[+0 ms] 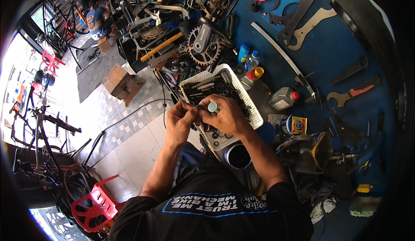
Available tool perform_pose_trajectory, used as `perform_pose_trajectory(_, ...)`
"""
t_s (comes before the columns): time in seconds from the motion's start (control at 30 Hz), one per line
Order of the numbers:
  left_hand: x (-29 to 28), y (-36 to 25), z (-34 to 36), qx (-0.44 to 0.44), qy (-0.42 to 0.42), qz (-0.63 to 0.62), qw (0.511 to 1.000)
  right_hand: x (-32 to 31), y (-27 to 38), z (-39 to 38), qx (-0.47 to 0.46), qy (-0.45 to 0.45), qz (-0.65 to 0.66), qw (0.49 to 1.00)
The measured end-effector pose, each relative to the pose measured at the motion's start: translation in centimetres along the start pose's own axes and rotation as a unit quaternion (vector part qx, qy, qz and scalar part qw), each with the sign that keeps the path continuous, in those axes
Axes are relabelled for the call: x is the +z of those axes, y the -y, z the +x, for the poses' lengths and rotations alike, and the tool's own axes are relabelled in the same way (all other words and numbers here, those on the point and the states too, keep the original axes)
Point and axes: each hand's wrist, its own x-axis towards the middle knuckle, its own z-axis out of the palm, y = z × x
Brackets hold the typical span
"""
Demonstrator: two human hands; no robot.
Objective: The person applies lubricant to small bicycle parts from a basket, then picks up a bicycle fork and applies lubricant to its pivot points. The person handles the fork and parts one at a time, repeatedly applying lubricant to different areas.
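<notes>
Head view: left hand (178,118) and right hand (225,115) together pinch a small dark ring-like part (199,107) above a white perforated plastic basket (255,116); the right also holds a pale-green round-topped object (213,107). Handling seems midway, nothing yet set down.

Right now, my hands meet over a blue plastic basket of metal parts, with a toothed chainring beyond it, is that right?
Not quite: the basket is white, not blue, as the head view shows. Your left hand and right hand do meet over it, and the toothed chainring is beyond it.
</notes>
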Motion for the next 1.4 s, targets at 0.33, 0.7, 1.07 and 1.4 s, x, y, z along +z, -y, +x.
perform_pose_trajectory(0.33,-0.1,-0.2,0.2,-0.093,0.002,-0.131,0.987,-1.5,-0.2,0.3,0.000,0.022,0.062,0.998)
perform_pose_trajectory(0.7,0.0,-0.2,0.2,-0.140,0.091,-0.181,0.969,-2.1,0.7,-0.7,-0.108,0.044,-0.091,0.989)
perform_pose_trajectory(1.07,1.1,-1.5,1.4,-0.207,0.125,-0.137,0.961,-2.7,1.0,-0.8,-0.089,0.034,-0.061,0.994)
perform_pose_trajectory(1.4,2.7,-2.1,5.3,-0.207,0.194,-0.115,0.952,-4.8,1.4,0.6,-0.066,-0.028,-0.079,0.994)
